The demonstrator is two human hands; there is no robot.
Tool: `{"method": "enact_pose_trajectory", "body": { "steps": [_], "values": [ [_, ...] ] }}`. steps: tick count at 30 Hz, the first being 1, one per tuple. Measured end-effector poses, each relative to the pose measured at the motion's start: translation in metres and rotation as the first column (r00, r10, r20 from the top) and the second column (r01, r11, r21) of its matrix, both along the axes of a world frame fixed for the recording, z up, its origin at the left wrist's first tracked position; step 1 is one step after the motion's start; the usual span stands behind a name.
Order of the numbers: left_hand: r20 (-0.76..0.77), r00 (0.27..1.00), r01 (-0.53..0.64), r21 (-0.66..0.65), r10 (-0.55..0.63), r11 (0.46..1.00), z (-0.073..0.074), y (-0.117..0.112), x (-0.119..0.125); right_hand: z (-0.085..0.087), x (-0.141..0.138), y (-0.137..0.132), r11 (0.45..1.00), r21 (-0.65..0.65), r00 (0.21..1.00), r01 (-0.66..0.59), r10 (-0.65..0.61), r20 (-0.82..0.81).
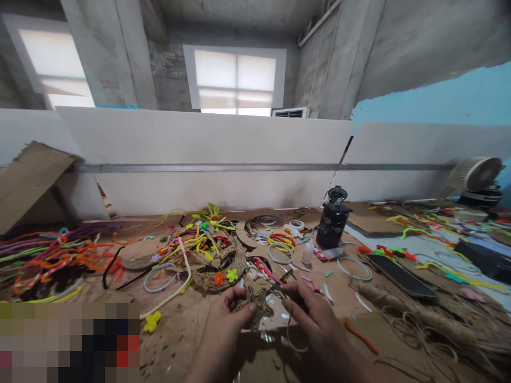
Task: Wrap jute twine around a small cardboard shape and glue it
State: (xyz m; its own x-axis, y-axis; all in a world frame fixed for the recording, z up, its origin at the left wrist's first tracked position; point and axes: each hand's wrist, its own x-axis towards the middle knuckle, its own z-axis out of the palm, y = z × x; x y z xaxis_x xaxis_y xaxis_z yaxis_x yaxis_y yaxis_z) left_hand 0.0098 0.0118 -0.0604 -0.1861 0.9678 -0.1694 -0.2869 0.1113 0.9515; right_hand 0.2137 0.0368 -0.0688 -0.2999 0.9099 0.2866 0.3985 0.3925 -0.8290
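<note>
My left hand (225, 324) is closed on a small shape wound from brown jute twine (255, 303), thumb pressed on its left side. My right hand (309, 311) pinches the same twine piece from the right, fingers closed near its upper edge; a loose strand of twine (293, 340) curls down from it. Both hands hover low over the brown table (179, 330). Just beyond them lies a jute-wrapped wreath (223, 266) decorated with an orange and a green flower and bright pipe cleaners.
A heap of coloured pipe cleaners (43, 260) lies at left. Metal rings (159, 276), a small white glue bottle (307, 252), a black jar (332, 223), a dark phone (401, 274) and a bundle of jute cord (423, 319) surround the hands. White boards (207, 154) wall the back; a fan (475, 175) stands at right.
</note>
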Motion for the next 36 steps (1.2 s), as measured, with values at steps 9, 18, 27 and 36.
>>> {"method": "enact_pose_trajectory", "body": {
  "steps": [9, 18, 27, 36],
  "values": [
    [0.09, 0.996, 0.018, 0.038, -0.021, 0.999, -0.005, -0.001, 0.0, -0.001, 0.017, 0.028, 0.995, 0.029, 0.927, 0.095, -0.099, 0.363],
    [0.062, 0.989, 0.137, -0.037, -0.135, 0.99, 0.015, -0.008, 0.007, -0.004, -0.011, 0.006, 0.85, -0.384, 0.86, -0.361, 0.144, -0.49],
    [-0.06, 0.98, 0.186, -0.06, -0.19, 0.981, 0.023, -0.015, 0.015, -0.004, -0.025, -0.02, 0.801, -0.463, 0.763, -0.379, -0.013, -0.646],
    [-0.091, 0.975, 0.193, -0.099, -0.202, 0.976, 0.027, -0.016, 0.016, -0.009, -0.017, -0.011, 0.844, -0.42, 0.857, -0.334, 0.086, -0.508]
  ]
}}
